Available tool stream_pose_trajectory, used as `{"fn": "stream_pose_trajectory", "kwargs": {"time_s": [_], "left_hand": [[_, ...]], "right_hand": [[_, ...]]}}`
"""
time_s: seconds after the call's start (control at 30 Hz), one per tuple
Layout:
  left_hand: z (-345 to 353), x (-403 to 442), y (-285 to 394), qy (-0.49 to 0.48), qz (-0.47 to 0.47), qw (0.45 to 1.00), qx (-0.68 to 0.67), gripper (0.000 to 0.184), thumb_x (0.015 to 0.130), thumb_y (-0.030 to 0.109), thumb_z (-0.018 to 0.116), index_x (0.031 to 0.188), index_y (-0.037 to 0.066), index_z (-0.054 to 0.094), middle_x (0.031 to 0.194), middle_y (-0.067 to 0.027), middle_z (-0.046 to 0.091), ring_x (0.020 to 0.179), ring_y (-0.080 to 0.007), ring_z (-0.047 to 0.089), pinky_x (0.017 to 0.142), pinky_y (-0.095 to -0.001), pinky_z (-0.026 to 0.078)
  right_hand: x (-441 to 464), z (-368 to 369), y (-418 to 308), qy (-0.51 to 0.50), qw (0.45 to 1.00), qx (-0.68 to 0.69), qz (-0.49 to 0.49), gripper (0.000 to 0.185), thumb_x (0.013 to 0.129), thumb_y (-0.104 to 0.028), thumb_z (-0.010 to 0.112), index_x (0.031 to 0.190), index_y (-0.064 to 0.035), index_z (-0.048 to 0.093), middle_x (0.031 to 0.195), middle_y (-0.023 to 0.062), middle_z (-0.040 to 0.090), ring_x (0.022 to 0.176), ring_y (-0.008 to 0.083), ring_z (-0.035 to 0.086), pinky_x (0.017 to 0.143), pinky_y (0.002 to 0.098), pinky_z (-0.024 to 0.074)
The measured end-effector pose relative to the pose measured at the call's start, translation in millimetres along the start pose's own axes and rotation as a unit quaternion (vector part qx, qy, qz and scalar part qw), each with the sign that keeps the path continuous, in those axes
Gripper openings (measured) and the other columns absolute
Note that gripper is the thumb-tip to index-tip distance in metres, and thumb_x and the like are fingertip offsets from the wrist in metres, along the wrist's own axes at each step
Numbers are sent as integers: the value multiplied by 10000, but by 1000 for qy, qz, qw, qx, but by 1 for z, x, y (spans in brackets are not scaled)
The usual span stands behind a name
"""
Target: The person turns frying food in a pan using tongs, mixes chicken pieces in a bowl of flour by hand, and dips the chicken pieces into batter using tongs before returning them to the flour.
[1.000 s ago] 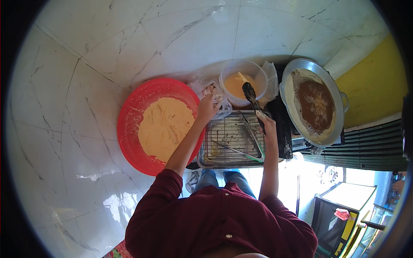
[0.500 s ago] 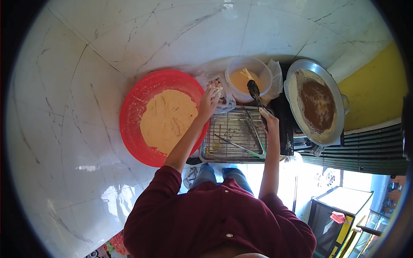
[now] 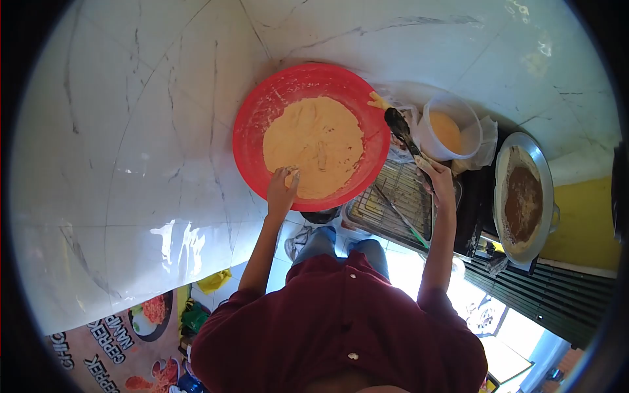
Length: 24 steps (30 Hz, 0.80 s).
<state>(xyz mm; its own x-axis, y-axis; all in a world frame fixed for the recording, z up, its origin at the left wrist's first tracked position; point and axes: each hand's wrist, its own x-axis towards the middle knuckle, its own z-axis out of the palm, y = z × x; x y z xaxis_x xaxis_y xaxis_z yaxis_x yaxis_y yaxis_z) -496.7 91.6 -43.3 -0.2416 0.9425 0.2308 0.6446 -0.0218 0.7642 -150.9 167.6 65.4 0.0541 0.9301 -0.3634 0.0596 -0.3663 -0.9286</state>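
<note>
My right hand (image 3: 438,175) is closed around the handle of black tongs (image 3: 401,128). At the tongs' far end is a pale yellow, batter-coated piece of food (image 3: 378,101) with finger-like tips, over the right rim of the red basin (image 3: 252,124). Pale orange flour (image 3: 314,141) lies in the basin, with a ridge and dents in its surface. My left hand (image 3: 283,188) reaches over the basin's near left rim. Its fingers are bent, thumb apart from them, with whitish coating on the tips at the flour's edge.
Right of the basin stand a clear tub (image 3: 449,124) of yellowish liquid and a partly hidden plastic bag (image 3: 409,118). A wire rack (image 3: 393,190) on a tray carries metal tongs (image 3: 409,226) with green parts. A wide pan (image 3: 524,196) of brown, foamy liquid stands farther right.
My left hand has moved from the plastic bag to the basin's near left side. The black tongs with the coated piece have gone from the tub toward the basin. My view has turned left.
</note>
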Motion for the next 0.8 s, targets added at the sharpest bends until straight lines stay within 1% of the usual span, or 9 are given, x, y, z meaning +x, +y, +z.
{"fn": "stream_pose_trajectory", "kwargs": {"time_s": [0.1,0.17,0.2,0.27,0.3,0.37,0.47,0.57,0.8], "left_hand": [[-16,-5,-7,23,-7,997,79,233,799,204,557,927,9,575,947,-140,562,865,-303,554,742,-347,440],[-15,-6,-9,37,-6,993,116,230,798,226,554,890,18,587,900,-133,579,805,-298,571,690,-352,451],[-14,-6,-9,40,-8,992,116,230,798,226,554,890,18,587,900,-133,579,805,-298,571,690,-352,451],[-11,-5,-5,68,6,990,120,229,796,241,557,843,20,598,844,-119,592,750,-284,580,652,-352,455],[-10,-5,-4,69,4,991,119,229,796,241,557,843,20,598,844,-119,592,750,-284,580,652,-352,455],[-11,-5,-4,86,-9,988,128,219,792,240,563,802,25,606,802,-101,598,727,-270,582,638,-347,452],[-12,-6,-5,81,-14,990,111,214,789,240,568,789,30,606,784,-91,599,707,-266,583,624,-345,450],[-11,-6,-7,83,-12,989,122,210,788,242,569,779,35,607,766,-81,600,697,-262,581,611,-344,446],[-13,-7,-8,75,-11,989,124,235,796,265,560,777,38,615,767,-94,608,687,-266,588,613,-355,448]], "right_hand": [[31,30,4,-47,995,-93,-9,230,778,-224,632,894,-26,648,627,-22,538,356,15,345,327,173,216],[51,53,8,-67,973,-209,-74,331,692,-312,708,857,-28,674,566,15,557,433,103,484,415,243,356],[67,64,19,-70,972,-210,-75,331,692,-312,708,857,-28,674,566,15,557,433,103,484,415,243,356],[95,81,45,-31,900,-370,-227,383,654,-359,706,848,-32,660,630,115,608,578,229,603,542,329,452],[86,93,36,-33,899,-373,-227,383,654,-359,706,848,-32,660,630,115,608,578,229,603,542,329,452],[70,123,20,28,809,-545,-216,338,638,-324,684,811,-38,637,713,173,615,724,296,622,622,388,480],[82,138,46,-10,735,-640,-222,252,635,-245,664,791,-53,615,743,151,626,744,282,625,622,384,488],[78,139,50,-58,705,-681,-191,329,623,-340,688,796,-77,591,745,117,619,752,284,612,658,397,479],[45,126,21,-25,721,-666,-188,341,624,-362,687,793,-77,607,767,108,621,764,273,612,649,393,479]]}}
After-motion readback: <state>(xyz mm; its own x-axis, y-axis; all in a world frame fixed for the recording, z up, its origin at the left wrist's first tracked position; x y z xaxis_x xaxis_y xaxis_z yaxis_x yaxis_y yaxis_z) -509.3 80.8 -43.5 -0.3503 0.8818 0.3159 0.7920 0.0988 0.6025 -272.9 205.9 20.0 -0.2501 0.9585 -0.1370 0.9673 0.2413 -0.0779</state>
